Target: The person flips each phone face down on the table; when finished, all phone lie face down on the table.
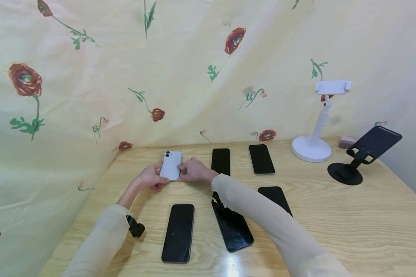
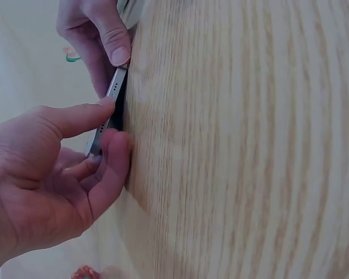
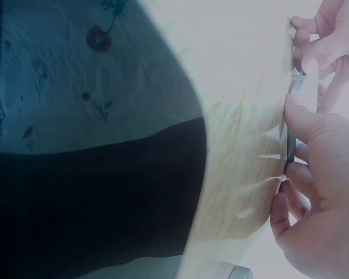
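A white phone (image 1: 171, 165) lies back up, its two camera lenses at the far end, near the table's far left. My left hand (image 1: 153, 177) pinches its left edge, with the thumb on top and the fingers under the edge (image 2: 107, 110). My right hand (image 1: 193, 171) grips the right edge (image 3: 291, 136) between thumb and fingers. In the left wrist view the right hand's fingers (image 2: 102, 40) show beyond the phone. In the right wrist view the left hand's fingers (image 3: 326, 35) show at the top.
Several black phones lie screen up on the wooden table (image 1: 332, 215): two in the back row (image 1: 220, 161) (image 1: 261, 159) and three nearer me (image 1: 178, 232) (image 1: 233, 229) (image 1: 275, 197). A white phone stand (image 1: 315, 144) and a black stand (image 1: 361, 154) occupy the back right. Flowered cloth (image 1: 90, 96) hangs behind.
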Available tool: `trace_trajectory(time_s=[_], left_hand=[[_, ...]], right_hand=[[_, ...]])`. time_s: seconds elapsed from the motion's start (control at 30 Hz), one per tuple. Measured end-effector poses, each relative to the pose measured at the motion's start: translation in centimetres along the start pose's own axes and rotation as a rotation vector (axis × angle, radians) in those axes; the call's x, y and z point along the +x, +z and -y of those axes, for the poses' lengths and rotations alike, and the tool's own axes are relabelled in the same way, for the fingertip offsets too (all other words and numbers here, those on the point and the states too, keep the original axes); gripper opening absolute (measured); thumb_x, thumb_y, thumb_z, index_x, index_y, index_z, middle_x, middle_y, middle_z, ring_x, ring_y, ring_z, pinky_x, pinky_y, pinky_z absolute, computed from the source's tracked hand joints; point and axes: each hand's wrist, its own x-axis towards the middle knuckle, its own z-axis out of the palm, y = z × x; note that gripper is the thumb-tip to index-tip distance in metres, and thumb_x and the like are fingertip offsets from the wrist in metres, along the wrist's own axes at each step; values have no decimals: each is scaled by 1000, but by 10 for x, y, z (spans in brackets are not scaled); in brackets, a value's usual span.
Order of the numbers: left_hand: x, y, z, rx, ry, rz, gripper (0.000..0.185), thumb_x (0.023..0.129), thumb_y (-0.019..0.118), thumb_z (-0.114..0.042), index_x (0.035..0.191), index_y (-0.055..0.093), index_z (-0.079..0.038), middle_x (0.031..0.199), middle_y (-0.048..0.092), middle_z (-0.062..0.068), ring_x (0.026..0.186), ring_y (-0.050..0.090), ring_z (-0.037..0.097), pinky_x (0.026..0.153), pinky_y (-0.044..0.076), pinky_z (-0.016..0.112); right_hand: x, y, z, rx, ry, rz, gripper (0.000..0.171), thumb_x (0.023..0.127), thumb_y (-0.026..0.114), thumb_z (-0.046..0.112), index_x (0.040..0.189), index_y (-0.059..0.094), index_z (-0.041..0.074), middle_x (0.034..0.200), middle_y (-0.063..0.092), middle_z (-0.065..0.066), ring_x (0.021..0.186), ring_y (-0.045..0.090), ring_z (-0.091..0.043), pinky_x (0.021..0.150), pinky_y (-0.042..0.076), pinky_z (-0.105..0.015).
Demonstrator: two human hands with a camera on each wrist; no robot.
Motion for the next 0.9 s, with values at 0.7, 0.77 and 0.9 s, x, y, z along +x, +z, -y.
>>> trace_trajectory(time_s=[0.7, 0.77, 0.9], left_hand=[[-1, -1, -5, 173, -94, -8, 90, 93, 72, -14, 158, 13, 2, 61, 55, 9, 50, 56, 16, 54, 57, 33], [-2, -1, -5, 159, -97, -2, 90, 93, 72, -13, 158, 12, 3, 60, 55, 9, 49, 55, 16, 53, 56, 33], [-3, 0, -3, 144, -98, 3, 89, 93, 72, -14, 158, 13, 2, 60, 53, 8, 50, 54, 16, 52, 56, 33]], right_hand=[[-1, 2, 1, -57, 30, 31, 60, 97, 65, 41, 147, 48, 11, 151, 43, -10, 113, 51, -32, 94, 43, -33], [-1, 2, 2, -57, 25, 30, 60, 97, 65, 41, 147, 48, 11, 151, 43, -10, 110, 51, -31, 92, 43, -33], [-2, 1, 2, -62, 22, 34, 60, 98, 65, 41, 147, 48, 11, 151, 42, -10, 111, 51, -32, 93, 43, -34]])
